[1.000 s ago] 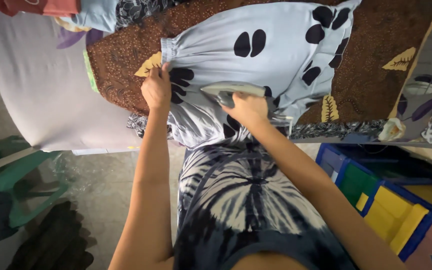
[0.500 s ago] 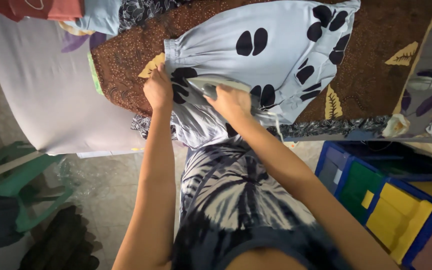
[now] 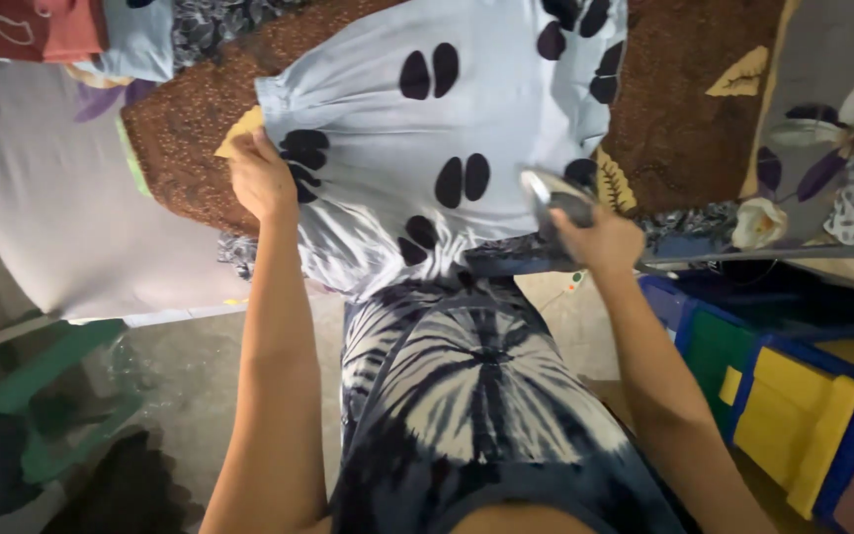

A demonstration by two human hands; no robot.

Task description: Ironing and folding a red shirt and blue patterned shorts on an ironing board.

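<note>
Garment: pale blue cloth (image 3: 427, 129) with black spots lies flat on a brown patterned surface (image 3: 684, 89); its long axis runs from the gathered left edge toward the upper right, and its near edge hangs off the surface toward the person.
Left edge: left hand (image 3: 261, 178) presses down on the gathered hem, fingers pressed together on the cloth beside a yellow leaf print (image 3: 237, 131).
Open room: the middle of the garment between the two hands is uncovered; brown surface shows bare to its left and right.
Iron: iron (image 3: 554, 190) sits at the garment's right near corner, at the surface's front edge; which way its tip points is unclear.
Right hand: right hand (image 3: 600, 237) has its fingers wrapped around the iron's handle.
Surroundings: grey sheet (image 3: 42, 198) hangs far left, green chair (image 3: 42, 396) below it; blue and yellow bins (image 3: 793, 396) on the floor at right.
</note>
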